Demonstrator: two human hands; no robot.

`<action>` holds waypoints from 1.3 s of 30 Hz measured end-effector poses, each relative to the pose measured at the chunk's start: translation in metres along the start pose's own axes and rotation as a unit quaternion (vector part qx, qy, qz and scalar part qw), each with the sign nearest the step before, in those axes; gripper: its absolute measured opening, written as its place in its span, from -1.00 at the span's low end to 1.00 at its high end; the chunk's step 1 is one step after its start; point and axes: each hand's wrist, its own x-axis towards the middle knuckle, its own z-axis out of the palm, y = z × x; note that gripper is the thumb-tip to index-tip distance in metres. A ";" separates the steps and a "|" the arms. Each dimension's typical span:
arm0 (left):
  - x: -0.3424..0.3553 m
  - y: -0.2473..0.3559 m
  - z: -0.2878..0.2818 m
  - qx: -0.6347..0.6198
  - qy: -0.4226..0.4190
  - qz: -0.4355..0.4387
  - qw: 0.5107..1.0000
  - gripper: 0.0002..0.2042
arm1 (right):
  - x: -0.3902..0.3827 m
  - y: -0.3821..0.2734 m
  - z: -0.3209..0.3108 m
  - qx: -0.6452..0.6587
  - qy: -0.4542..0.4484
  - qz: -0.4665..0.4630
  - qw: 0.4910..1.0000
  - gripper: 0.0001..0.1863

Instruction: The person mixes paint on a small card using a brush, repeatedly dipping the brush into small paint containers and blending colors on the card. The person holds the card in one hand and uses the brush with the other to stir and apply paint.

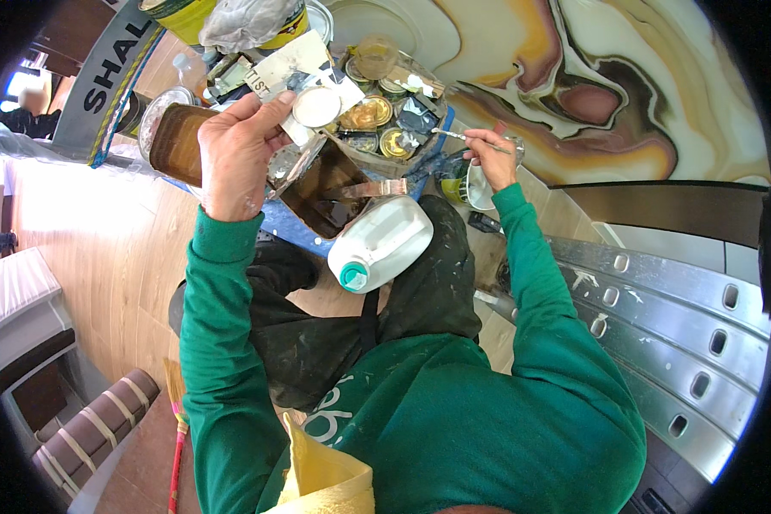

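Observation:
My left hand is raised and pinches a small round tin with a pale lid between thumb and fingers. Just below it sits an open container of dark brown liquid. My right hand grips a thin metal-tipped tool that points left toward a box of several small gold-lidded tins. A small white cup sits right under that hand. A white plastic jug with a teal cap lies on its side across my lap.
A brown can stands behind my left hand. A swirled marble-like painted panel fills the upper right. An aluminium ladder lies at the right. Wooden floor, cushioned seats and a broom are at the left.

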 end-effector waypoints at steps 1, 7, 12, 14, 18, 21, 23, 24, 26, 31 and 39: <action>0.000 0.000 0.000 0.002 0.002 0.001 1.000 -0.84 | 0.000 -0.002 0.000 -0.005 0.001 -0.001 1.000 -0.78; 0.000 0.001 -0.001 0.008 -0.002 -0.003 1.000 -0.84 | -0.002 -0.014 0.001 -0.008 -0.004 -0.038 0.999 -0.79; 0.001 0.001 -0.002 0.014 0.000 -0.006 1.000 -0.84 | 0.004 -0.022 0.004 0.012 -0.014 -0.047 0.999 -0.79; 0.001 0.000 -0.002 0.025 0.000 -0.002 1.000 -0.85 | 0.011 -0.021 0.006 -0.009 -0.022 -0.044 0.999 -0.79; 0.001 0.000 -0.001 0.013 -0.003 -0.004 1.000 -0.84 | 0.028 -0.016 0.007 -0.036 -0.040 -0.040 0.998 -0.78; 0.001 0.001 -0.001 0.015 -0.002 -0.005 1.000 -0.84 | 0.037 -0.017 0.005 -0.048 -0.039 -0.055 0.997 -0.78; 0.001 0.001 0.000 0.015 0.000 -0.007 1.000 -0.84 | 0.038 -0.020 0.003 -0.048 -0.035 -0.047 0.997 -0.79; 0.001 0.001 0.000 0.018 -0.001 -0.007 1.000 -0.84 | 0.038 -0.022 0.002 -0.056 -0.028 -0.042 0.997 -0.79; 0.001 0.001 0.000 0.024 -0.003 -0.005 1.000 -0.83 | 0.035 -0.028 0.000 -0.058 -0.018 -0.040 0.997 -0.79; 0.001 0.001 0.001 0.032 -0.003 -0.006 0.999 -0.83 | 0.026 -0.037 -0.006 -0.053 -0.013 -0.025 0.998 -0.79; 0.002 0.000 0.002 0.027 -0.005 0.000 1.000 -0.83 | 0.009 -0.020 0.017 -0.041 -0.063 -0.048 0.996 -0.77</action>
